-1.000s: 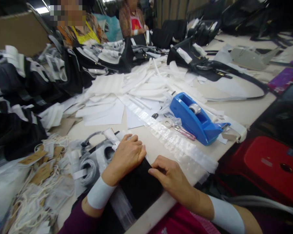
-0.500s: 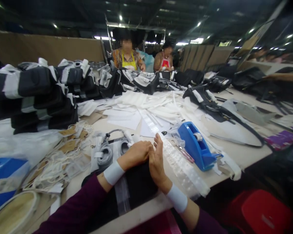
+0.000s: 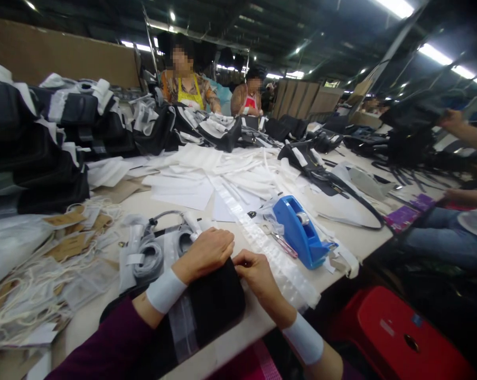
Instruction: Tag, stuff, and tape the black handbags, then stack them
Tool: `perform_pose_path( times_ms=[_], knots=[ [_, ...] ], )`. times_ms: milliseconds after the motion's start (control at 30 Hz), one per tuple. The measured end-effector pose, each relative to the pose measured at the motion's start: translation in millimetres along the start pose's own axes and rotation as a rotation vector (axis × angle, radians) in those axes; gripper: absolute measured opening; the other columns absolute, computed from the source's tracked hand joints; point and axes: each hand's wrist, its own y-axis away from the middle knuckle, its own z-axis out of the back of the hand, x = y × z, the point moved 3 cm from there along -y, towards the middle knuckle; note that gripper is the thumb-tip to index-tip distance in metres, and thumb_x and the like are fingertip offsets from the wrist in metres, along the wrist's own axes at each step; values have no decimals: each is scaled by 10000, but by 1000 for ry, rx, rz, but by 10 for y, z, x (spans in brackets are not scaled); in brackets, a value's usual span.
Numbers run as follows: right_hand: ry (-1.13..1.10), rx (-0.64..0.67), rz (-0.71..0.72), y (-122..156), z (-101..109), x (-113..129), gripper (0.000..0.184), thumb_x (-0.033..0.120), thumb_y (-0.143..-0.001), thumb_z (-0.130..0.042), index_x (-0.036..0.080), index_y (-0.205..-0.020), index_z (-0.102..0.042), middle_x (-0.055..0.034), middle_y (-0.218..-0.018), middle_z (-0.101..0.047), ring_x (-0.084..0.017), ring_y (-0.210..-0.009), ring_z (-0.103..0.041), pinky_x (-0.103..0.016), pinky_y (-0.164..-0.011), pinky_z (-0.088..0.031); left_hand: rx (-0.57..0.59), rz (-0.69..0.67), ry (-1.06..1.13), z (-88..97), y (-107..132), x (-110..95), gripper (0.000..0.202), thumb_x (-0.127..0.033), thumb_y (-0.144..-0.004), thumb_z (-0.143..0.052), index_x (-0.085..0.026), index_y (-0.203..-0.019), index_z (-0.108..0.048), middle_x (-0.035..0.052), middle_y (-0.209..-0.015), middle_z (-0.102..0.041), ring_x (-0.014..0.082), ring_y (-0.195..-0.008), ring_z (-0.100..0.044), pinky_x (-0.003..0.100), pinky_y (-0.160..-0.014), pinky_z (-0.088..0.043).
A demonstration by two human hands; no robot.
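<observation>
A black bag (image 3: 218,301) lies at the table's front edge, with clear wrap around its middle and a wrapped coiled strap (image 3: 148,259) on its far side. My left hand (image 3: 208,250) rests on the bag's upper edge with its fingers curled over and closed on it. At the bag's right end my right hand (image 3: 258,272) is closed in a pinch against the corner. Whatever small part lies between those fingertips is hidden. Right of the hands are a blue tape dispenser (image 3: 299,232), a pink-handled tool (image 3: 284,245) and a strip of clear plastic packets (image 3: 276,258).
Wrapped black bags (image 3: 28,158) are stacked at left, near tangled corded tags (image 3: 67,245). White paper sheets (image 3: 183,192) cover mid-table. Two people sit across; another person's hand (image 3: 454,122) holds something black at right. A red stool (image 3: 404,338) stands below the table.
My right hand has gone from upright with extended fingers beside my left hand to a pinch at the bag's corner, slightly apart from it. The camera view has swung right.
</observation>
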Motion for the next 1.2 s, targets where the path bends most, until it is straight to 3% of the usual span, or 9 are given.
perform_pose_path(
  times_ms=[167,267,400,567,633,767,933,1067,1200],
  knots=[
    [276,68,86,-49,-18,106,131,169,-749,-504,181,-659,-599,3,-700,-583,-157,-716,-554,-279,-701,-463,1,30,2,-60,-26,7,126,-202,-939,-386,-198,-870,-491,36,-834,-615,214,-799,-572,356,-786,-406],
    [339,-44,136,18,-169,101,268,290,-902,-422,184,-1049,-619,-99,-1150,-606,-221,-1104,-561,-369,-977,-448,6,87,80,-82,-1,27,63,-200,-920,-432,-192,-927,-494,41,-844,-630,220,-815,-590,356,-788,-431],
    [333,-151,129,74,-421,-83,554,428,-968,-318,155,-1449,-298,-174,-1453,-409,-271,-1391,-342,-480,-1119,-332,-8,135,263,-110,60,42,354,-178,-869,-497,-175,-1221,-455,74,-1032,-648,225,-875,-627,344,-782,-487],
    [390,-86,239,9,-501,-287,579,463,-960,-327,150,-1446,-355,-161,-1486,-391,-299,-1404,-323,-541,-1140,-275,-328,67,413,106,143,98,548,-19,-831,-396,-227,-1337,-425,93,-1370,-472,177,-1233,-508,292,-998,-451],
    [422,-102,270,-20,-477,-316,585,460,-952,-350,132,-1435,-379,-171,-1478,-405,-311,-1388,-349,-548,-1129,-292,-539,189,362,291,347,132,496,-16,-865,-321,-221,-1290,-475,100,-1325,-493,173,-1270,-464,324,-1059,-410],
    [460,-110,291,-41,-460,-329,607,456,-953,-333,79,-1423,-401,-197,-1454,-435,-315,-1374,-368,-535,-1125,-300,-801,790,74,464,1265,162,372,-197,-910,-420,-137,-1273,-472,183,-1261,-482,304,-1242,-434,519,-1080,-355],
    [463,-103,284,-53,-470,-272,637,466,-946,-329,34,-1404,-427,-221,-1413,-477,-323,-1346,-404,-521,-1105,-322,-621,1153,383,78,2246,194,523,-503,-814,-558,-159,-1202,-489,124,-1119,-577,322,-1125,-534,546,-1029,-400],
    [462,-72,265,-12,-384,-195,637,467,-942,-333,38,-1401,-436,-213,-1417,-479,-313,-1344,-413,-510,-1111,-322,-599,1155,567,-81,2270,148,560,-504,-766,-591,-150,-1190,-498,130,-1212,-556,299,-1179,-520,497,-1078,-367],
    [462,-92,231,134,-49,-226,614,506,-932,-347,123,-1399,-460,-149,-1446,-467,-282,-1371,-387,-501,-1155,-269,-592,1087,631,-88,2039,-73,603,-439,-705,-685,-166,-1208,-494,104,-1150,-564,300,-1153,-531,508,-1044,-402]
  ],
)
